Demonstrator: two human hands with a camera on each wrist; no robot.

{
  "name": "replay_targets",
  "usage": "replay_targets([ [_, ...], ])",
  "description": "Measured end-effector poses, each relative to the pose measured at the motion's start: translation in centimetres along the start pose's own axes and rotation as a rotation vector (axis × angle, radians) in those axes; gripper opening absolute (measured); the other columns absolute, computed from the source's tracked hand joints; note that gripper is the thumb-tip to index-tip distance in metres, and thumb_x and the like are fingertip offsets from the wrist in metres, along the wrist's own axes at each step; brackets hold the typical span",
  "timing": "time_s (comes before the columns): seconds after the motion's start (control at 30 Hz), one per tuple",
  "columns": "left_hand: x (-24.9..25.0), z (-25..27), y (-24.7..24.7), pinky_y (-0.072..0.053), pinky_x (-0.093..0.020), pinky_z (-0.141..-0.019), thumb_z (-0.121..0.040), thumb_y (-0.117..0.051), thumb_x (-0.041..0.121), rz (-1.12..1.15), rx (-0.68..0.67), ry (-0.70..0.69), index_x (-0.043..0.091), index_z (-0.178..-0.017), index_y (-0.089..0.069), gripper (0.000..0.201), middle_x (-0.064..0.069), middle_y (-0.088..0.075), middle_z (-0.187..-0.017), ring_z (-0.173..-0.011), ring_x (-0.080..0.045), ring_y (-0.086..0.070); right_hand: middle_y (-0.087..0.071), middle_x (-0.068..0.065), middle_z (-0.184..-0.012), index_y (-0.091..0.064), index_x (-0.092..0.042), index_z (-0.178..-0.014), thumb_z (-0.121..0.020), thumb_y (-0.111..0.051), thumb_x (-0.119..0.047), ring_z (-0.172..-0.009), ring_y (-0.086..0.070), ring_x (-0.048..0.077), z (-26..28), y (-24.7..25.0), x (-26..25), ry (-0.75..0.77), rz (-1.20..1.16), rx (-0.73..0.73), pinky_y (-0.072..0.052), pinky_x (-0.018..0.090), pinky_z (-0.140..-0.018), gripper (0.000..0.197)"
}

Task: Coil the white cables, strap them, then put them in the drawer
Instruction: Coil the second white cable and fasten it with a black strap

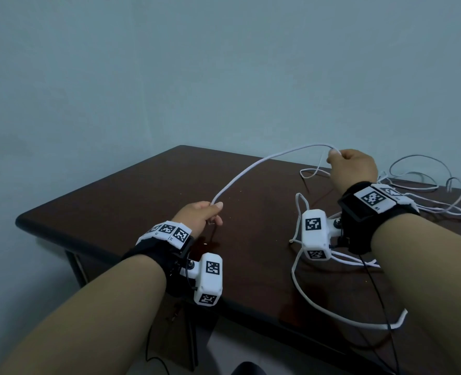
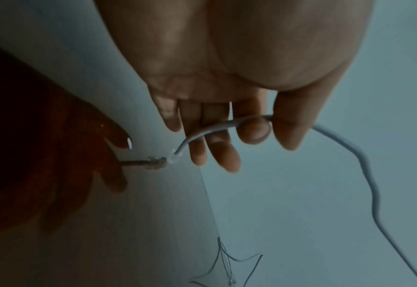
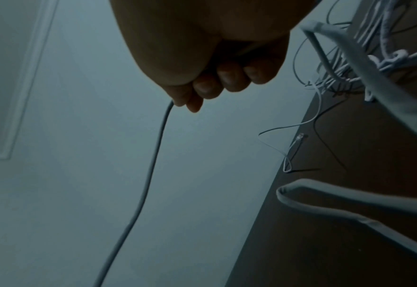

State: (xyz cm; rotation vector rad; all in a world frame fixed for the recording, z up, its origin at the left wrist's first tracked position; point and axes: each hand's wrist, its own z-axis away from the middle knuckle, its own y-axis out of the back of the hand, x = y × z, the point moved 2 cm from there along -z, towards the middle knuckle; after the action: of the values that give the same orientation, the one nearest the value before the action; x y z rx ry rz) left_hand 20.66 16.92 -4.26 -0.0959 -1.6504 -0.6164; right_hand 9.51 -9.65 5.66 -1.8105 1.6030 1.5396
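Cable spans in the air above the table, its plug end pinched by the left hand, running toward two o'clock into the clenched right hand.

Both forearms are bare, no sleeves. Behind the fingers, each wrist wears a black band topped with white plates printed with black square-code markers. A white boxy camera housing with the same markers hangs off each band, trailing thin black wires.
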Motion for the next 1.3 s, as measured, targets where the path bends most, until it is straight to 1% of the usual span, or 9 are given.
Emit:
replay_targets([
  [0.07, 0.1, 0.2, -0.1, -0.046, -0.041, -0.077, -0.067, -0.062, 0.057, 0.017, -0.052, -0.018, 0.023, -0.055, -0.065, 0.036, -0.012, -0.068, -0.087, -0.076, -0.030, -0.055, -0.066, 0.013, -0.086, -0.068, -0.006, -0.091, -0.090, -0.047, -0.031, -0.080, -0.057, 0.030, -0.3, 0.5, 0.4, -0.040, -0.013, 0.028, -0.039, 0.028, -0.069, 0.033],
  [0.23, 0.6, 0.3, 0.0, -0.046, -0.034, -0.071, -0.096, -0.048, 0.036, 0.000, 0.084, -0.138, 0.015, -0.061, -0.051, 0.042, 0.004, -0.057, -0.052, -0.061, -0.021, -0.056, -0.066, 0.023, -0.092, -0.066, 0.003, -0.090, -0.087, -0.046, -0.023, -0.074, -0.053, 0.032, -0.5, 1.1, 0.1, -0.091, 0.116, 0.006, -0.038, 0.029, -0.065, 0.033],
  [0.4, 3.0, 0.3, -1.0, -0.038, -0.024, -0.046, -0.101, -0.033, 0.036, 0.875, 0.077, -0.071, 0.014, -0.063, -0.040, 0.045, 0.005, -0.028, -0.041, -0.034, -0.009, -0.024, -0.058, 0.019, -0.120, -0.058, 0.002, -0.114, -0.097, -0.038, -0.017, -0.110, -0.055, 0.034, 1.4, -1.1, -0.9, -0.016, 0.541, -0.340, -0.043, 0.035, -0.087, 0.033],
  [0.6, 6.8, 0.2, -2.0, -0.035, -0.026, -0.055, -0.101, -0.030, 0.014, 1.055, 0.114, -0.147, 0.011, -0.081, -0.053, 0.031, 0.003, -0.045, -0.052, -0.044, -0.010, -0.040, -0.056, 0.011, -0.091, -0.058, 0.000, -0.112, -0.093, -0.044, -0.010, -0.081, -0.052, 0.027, 3.9, -4.3, -0.8, 0.137, 0.827, -0.664, -0.042, 0.031, -0.071, 0.026],
  [0.7, 7.2, 0.2, -2.3, -0.047, -0.026, -0.059, -0.103, -0.029, 0.021, 0.999, 0.177, -0.220, 0.015, -0.089, -0.058, 0.032, 0.004, -0.053, -0.050, -0.049, -0.011, -0.051, -0.054, 0.011, -0.094, -0.045, -0.005, -0.118, -0.093, -0.042, -0.007, -0.082, -0.051, 0.027, 5.4, -4.4, -1.3, 0.251, 0.871, -0.748, -0.041, 0.032, -0.070, 0.025],
  [0.9, 7.3, 0.8, -3.0, -0.049, -0.024, -0.056, -0.103, -0.030, 0.027, 0.713, 0.100, -0.299, 0.024, -0.102, -0.057, 0.027, 0.000, -0.063, -0.058, -0.048, -0.012, -0.057, -0.064, 0.004, -0.114, -0.063, -0.016, -0.114, -0.092, -0.052, -0.023, -0.109, -0.055, 0.022, 8.6, -4.8, -3.0, 0.570, 0.810, -0.954, -0.042, 0.030, -0.089, 0.026],
  [1.07, 5.8, 1.0, -3.3, -0.036, -0.028, -0.051, -0.102, -0.034, 0.021, 0.276, 0.054, -0.338, 0.035, -0.102, -0.056, 0.026, 0.003, -0.066, -0.073, -0.044, -0.009, -0.048, -0.066, 0.003, -0.103, -0.065, -0.019, -0.105, -0.091, -0.054, -0.029, -0.100, -0.058, 0.021, 8.4, -4.3, -4.0, 0.696, 0.656, -0.822, -0.044, 0.031, -0.084, 0.021],
  [1.17, 5.6, 1.3, -3.0, -0.029, -0.020, -0.039, -0.101, -0.034, 0.018, 0.189, 0.086, -0.306, 0.029, -0.100, -0.057, 0.025, 0.001, -0.054, -0.071, -0.043, -0.011, -0.037, -0.062, 0.001, -0.092, -0.063, -0.017, -0.099, -0.092, -0.052, -0.030, -0.092, -0.055, 0.020, 8.5, -4.0, -4.0, 0.715, 0.659, -0.835, -0.043, 0.030, -0.077, 0.019],
  [1.3, 5.4, 1.3, -2.6, -0.033, -0.013, -0.037, -0.100, -0.035, 0.019, -0.059, 0.114, -0.264, 0.021, -0.101, -0.059, 0.024, 0.003, -0.049, -0.066, -0.053, -0.011, -0.044, -0.049, -0.011, -0.069, -0.059, -0.021, -0.085, -0.086, -0.060, -0.035, -0.076, -0.050, 0.013, 9.1, -3.6, -4.4, 0.716, 0.594, -0.891, -0.037, 0.025, -0.069, 0.015],
])
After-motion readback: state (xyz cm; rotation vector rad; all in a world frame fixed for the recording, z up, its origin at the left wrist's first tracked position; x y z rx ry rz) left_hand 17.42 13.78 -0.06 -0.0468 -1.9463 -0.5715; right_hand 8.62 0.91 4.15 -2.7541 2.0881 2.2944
